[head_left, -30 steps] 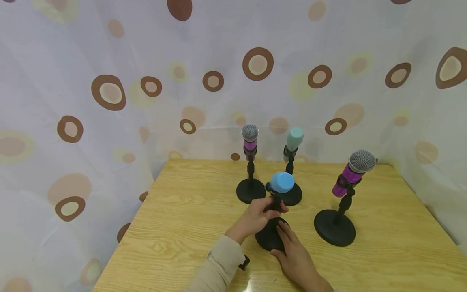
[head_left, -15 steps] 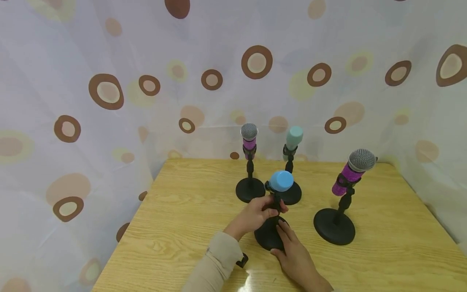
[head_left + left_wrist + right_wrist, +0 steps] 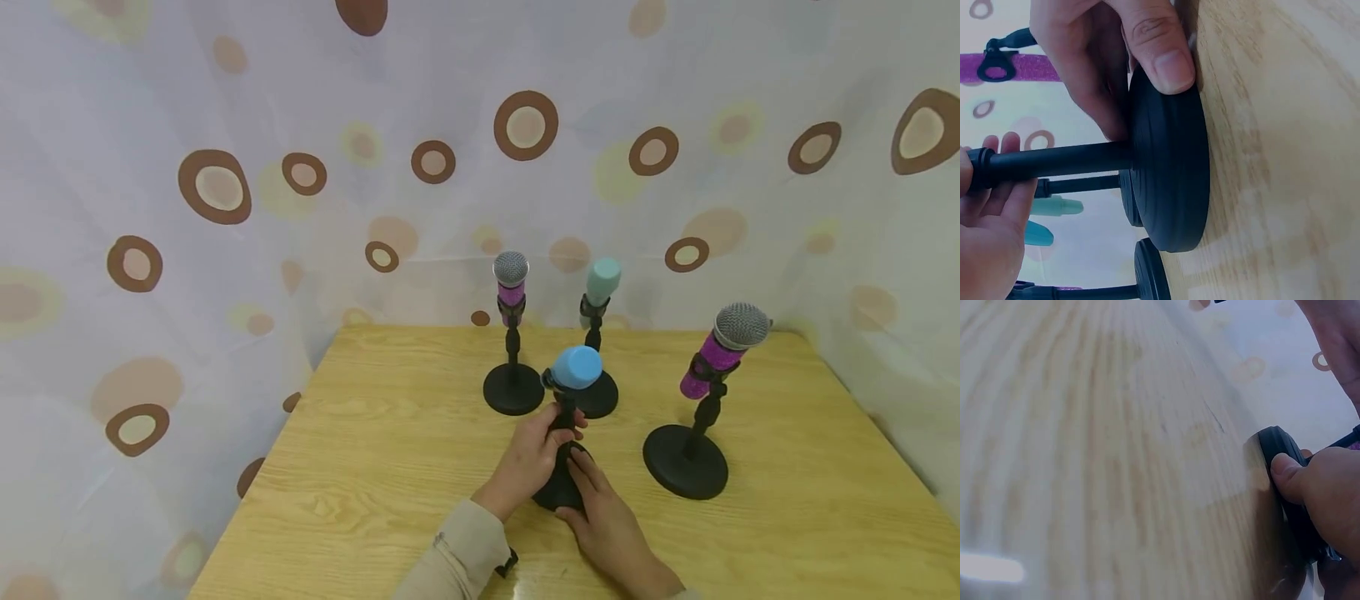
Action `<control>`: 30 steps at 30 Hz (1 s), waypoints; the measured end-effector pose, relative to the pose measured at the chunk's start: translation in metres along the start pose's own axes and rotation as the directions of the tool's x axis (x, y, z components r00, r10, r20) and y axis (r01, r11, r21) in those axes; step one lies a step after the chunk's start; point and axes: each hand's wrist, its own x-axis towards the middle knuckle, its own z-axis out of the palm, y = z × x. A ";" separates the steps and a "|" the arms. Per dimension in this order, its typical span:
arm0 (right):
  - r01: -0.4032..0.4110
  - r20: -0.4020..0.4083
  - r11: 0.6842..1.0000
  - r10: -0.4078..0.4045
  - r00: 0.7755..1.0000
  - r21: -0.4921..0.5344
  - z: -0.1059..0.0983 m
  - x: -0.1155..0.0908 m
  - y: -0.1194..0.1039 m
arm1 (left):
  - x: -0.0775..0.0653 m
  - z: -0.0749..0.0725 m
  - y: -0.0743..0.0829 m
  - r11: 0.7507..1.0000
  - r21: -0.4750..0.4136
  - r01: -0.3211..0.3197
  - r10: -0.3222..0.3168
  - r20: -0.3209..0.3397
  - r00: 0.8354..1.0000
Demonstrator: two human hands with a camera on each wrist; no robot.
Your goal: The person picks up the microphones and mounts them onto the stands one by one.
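In the head view, a black desk microphone stand (image 3: 557, 493) stands between my hands. Its clip bears a light blue rounded piece (image 3: 577, 367), perhaps a microphone's end. My left hand (image 3: 527, 458) grips the stand's pole, with its fingers curled round the upper part. Low at the round base, my right hand (image 3: 609, 527) holds the rim. The left wrist view shows the right thumb (image 3: 1172, 69) on the rim of the base (image 3: 1172, 169), while the left fingers wrap the pole (image 3: 1060, 160). In the right wrist view the thumb (image 3: 1288, 469) presses the base's edge.
Behind are a stand with a purple microphone (image 3: 512, 287) and one with a mint-green piece (image 3: 603, 282). A larger-looking purple microphone (image 3: 723, 350) stands at right. All are on a wooden table (image 3: 360, 475) before a patterned curtain (image 3: 450, 208).
My left hand and sleeve have shifted slightly right, the hand turning a little about the pole and covering more of the base. The right hand keeps its hold.
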 end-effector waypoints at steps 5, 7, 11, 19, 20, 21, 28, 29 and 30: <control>0.003 -0.006 1.000 -0.004 1.000 -0.021 -0.001 0.004 0.002 | 0.006 0.001 -0.001 1.000 0.019 0.006 -0.006 0.011 1.000; 0.000 -0.004 1.000 0.000 1.000 -0.028 -0.001 0.006 0.002 | 0.008 0.001 -0.003 0.999 0.040 0.002 -0.003 0.010 1.000; 0.010 -0.037 0.998 -0.012 0.999 -0.054 0.000 0.010 0.001 | 0.014 -0.001 -0.007 0.999 0.044 -0.025 0.025 0.003 1.000; 0.034 -0.123 0.992 -0.048 0.991 -0.118 0.005 0.018 -0.002 | 0.021 -0.003 -0.009 0.999 0.044 -0.030 0.031 -0.011 0.999; 0.034 -0.128 0.991 -0.050 0.991 -0.126 0.005 0.018 -0.002 | 0.022 -0.003 -0.009 0.999 0.043 -0.020 0.021 -0.009 1.000; 0.032 -0.130 0.991 -0.049 0.990 -0.134 0.006 0.019 -0.002 | 0.022 -0.003 -0.010 0.999 0.038 -0.012 0.012 -0.005 1.000; 0.049 -0.121 0.988 -0.067 0.990 -0.149 0.012 0.017 -0.002 | 0.012 -0.005 -0.013 0.986 0.114 0.121 -0.123 0.015 0.992; 0.055 -0.116 0.989 -0.072 0.991 -0.140 0.012 0.016 -0.002 | 0.008 -0.005 -0.013 0.979 0.151 0.137 -0.141 0.019 0.990; 0.059 -0.108 0.990 -0.073 0.991 -0.127 0.011 0.014 -0.002 | 0.004 -0.006 -0.013 0.971 0.185 0.153 -0.161 0.027 0.987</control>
